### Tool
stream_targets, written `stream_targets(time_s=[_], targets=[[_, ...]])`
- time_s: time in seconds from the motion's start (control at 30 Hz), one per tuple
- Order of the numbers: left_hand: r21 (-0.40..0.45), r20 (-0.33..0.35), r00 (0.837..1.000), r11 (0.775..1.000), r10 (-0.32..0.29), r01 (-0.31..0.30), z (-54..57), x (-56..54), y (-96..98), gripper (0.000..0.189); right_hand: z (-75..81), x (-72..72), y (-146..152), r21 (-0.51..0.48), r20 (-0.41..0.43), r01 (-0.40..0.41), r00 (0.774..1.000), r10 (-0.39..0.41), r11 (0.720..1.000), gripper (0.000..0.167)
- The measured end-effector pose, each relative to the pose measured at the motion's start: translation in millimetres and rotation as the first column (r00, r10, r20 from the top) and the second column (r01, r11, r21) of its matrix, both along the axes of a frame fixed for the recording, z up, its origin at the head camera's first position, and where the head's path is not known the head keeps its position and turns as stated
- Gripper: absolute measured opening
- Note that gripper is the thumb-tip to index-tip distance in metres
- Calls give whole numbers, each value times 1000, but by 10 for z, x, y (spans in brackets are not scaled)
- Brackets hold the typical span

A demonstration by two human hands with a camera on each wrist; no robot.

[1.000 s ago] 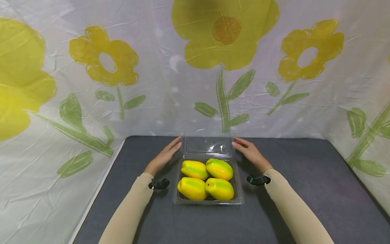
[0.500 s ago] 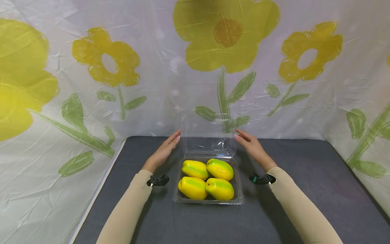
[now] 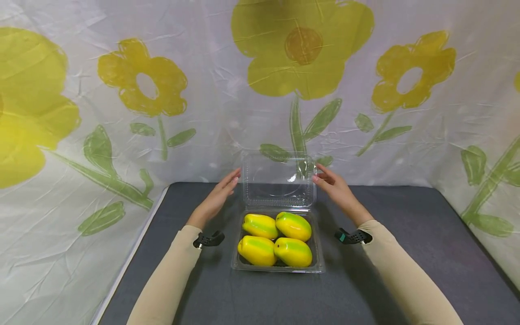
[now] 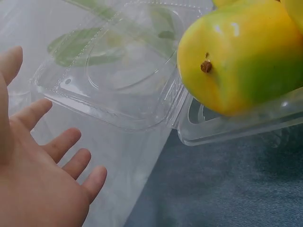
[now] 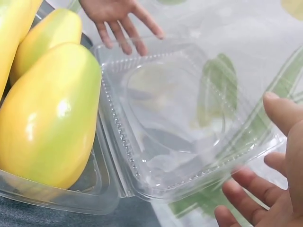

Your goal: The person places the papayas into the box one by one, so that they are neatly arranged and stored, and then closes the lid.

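A clear plastic clamshell box (image 3: 280, 269) sits on the dark table, its hinged lid (image 3: 268, 183) raised at the back. Several yellow-green, papaya-like fruits (image 3: 293, 252) lie inside. My left hand (image 3: 214, 199) is beside the lid's left edge, fingers extended and spread in the left wrist view. On the other side, my right hand (image 3: 340, 195) has its fingertips right at the lid's right edge, thumb apart from the fingers. Neither hand grips anything. Through the right wrist view, the lid (image 5: 165, 113) stands between both hands.
A white cloth backdrop (image 3: 219, 135) with printed yellow flowers hangs behind and on both sides. The dark grey tabletop (image 3: 398, 216) extends around the box. Each wrist wears a black band (image 3: 209, 239).
The lid shows much taller behind the box than a second ago. Both hands have risen with it and drawn slightly apart. The fruits and the box base have stayed put.
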State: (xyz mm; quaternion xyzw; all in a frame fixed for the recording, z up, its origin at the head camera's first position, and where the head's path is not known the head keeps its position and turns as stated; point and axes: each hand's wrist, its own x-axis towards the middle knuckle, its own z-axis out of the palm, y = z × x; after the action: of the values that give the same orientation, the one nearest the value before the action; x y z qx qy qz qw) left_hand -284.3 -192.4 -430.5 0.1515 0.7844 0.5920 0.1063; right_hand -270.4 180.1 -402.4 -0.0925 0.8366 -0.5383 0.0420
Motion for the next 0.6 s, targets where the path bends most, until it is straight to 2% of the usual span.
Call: stream_targets(time_s=[0.3, 0.6], targets=[[30, -2, 1000, 1000, -2, 2, 69, 46, -2, 55, 38, 35, 24, -11, -28, -5, 1000, 5, 1000, 72], [61, -21, 1000, 998, -14, 15, 174, 122, -8, 53, 121, 136, 62, -13, -38, -19, 999, 18, 1000, 69]])
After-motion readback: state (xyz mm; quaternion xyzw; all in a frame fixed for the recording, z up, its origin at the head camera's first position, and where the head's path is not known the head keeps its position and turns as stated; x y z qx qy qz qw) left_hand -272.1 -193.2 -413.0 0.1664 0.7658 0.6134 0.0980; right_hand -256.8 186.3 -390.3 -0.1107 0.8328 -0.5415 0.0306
